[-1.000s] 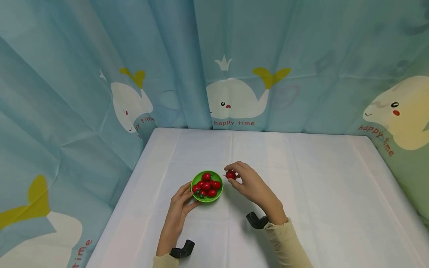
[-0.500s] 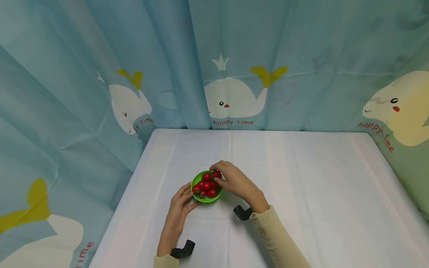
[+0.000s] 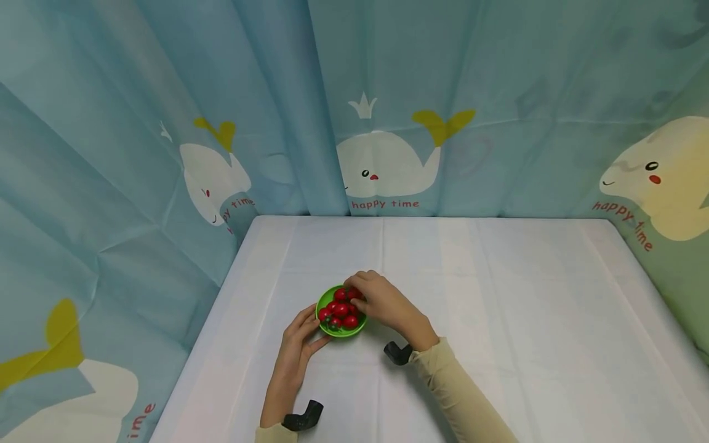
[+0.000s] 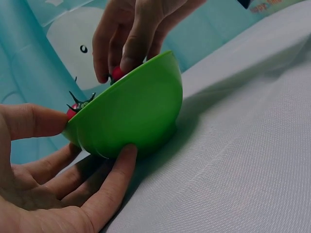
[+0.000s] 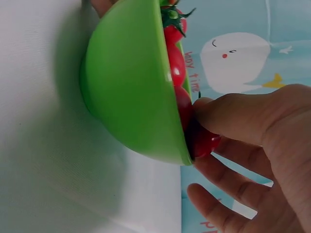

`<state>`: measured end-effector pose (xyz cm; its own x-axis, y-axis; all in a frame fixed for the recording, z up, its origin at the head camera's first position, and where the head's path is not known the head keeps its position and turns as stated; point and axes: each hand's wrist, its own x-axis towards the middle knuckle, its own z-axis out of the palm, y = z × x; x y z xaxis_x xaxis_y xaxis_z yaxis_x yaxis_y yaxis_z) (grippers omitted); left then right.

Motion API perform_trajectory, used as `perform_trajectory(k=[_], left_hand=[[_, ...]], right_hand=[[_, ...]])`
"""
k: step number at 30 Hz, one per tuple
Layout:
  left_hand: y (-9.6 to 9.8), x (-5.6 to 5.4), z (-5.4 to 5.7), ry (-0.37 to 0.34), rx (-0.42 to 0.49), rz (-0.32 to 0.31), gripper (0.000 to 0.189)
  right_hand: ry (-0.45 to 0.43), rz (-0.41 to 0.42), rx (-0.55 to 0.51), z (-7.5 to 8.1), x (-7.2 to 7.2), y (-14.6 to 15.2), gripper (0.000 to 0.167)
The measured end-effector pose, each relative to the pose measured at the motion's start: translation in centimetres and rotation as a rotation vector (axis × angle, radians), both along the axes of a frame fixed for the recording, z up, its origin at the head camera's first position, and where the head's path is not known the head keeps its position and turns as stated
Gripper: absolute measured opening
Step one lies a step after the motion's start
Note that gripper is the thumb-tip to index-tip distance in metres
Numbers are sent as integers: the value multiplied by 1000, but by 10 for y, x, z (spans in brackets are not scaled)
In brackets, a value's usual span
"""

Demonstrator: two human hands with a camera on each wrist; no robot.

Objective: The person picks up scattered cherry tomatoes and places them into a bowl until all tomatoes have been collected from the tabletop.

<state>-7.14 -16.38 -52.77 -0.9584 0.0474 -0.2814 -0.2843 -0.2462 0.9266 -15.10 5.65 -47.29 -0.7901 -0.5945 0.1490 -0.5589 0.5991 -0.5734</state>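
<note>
A green bowl (image 3: pixel 341 334) full of red cherry tomatoes (image 3: pixel 341 309) with green stems stands on the white-covered table. My left hand (image 3: pixel 292 352) holds the bowl from its left side. In the left wrist view one finger touches the rim and the thumb presses low on the green wall (image 4: pixel 138 109). At the bowl's right rim my right hand (image 3: pixel 383 303) pinches a cherry tomato (image 5: pixel 203 141) between thumb and fingers. That tomato sits low among the others, just inside the rim; the fingers partly hide it in the head view.
The white tablecloth (image 3: pixel 498 320) spreads around the bowl, reaching far to the right. A blue-green curtain (image 3: pixel 266 74) printed with whales hangs behind and to the left of the table. Each wrist wears a black mount (image 3: pixel 303 416).
My right hand has moved left with the cherry tomato, from beside the bowl to over it, then down inside its right rim. The left hand has stayed on the bowl.
</note>
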Motion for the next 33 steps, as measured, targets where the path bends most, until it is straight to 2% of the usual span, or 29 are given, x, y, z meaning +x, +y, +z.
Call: perform_trajectory(k=[5, 11, 19, 23, 26, 30, 33], left_hand=[[1, 1, -1, -5, 0, -4, 50], [1, -1, -1, 6, 2, -13, 50], [3, -2, -1, 26, -36, -28, 50], [3, -2, 1, 14, -101, -25, 50], [1, -2, 4, 18, -181, -29, 49], [-6, -5, 11, 35, -278, -40, 45], [-15, -7, 18, 45, -363, -59, 42]], right_hand=[[56, 0, 44, -1, 1, -2, 27], [69, 3, 70, 1, 0, 0, 27], [119, -6, 137, 9, -2, 13, 28], [144, -18, 177, 16, 4, 28, 27], [200, 2, 210, 18, 8, 43, 28], [267, 17, 255, 16, 15, 67, 29], [281, 17, 289, 14, 24, 88, 28]])
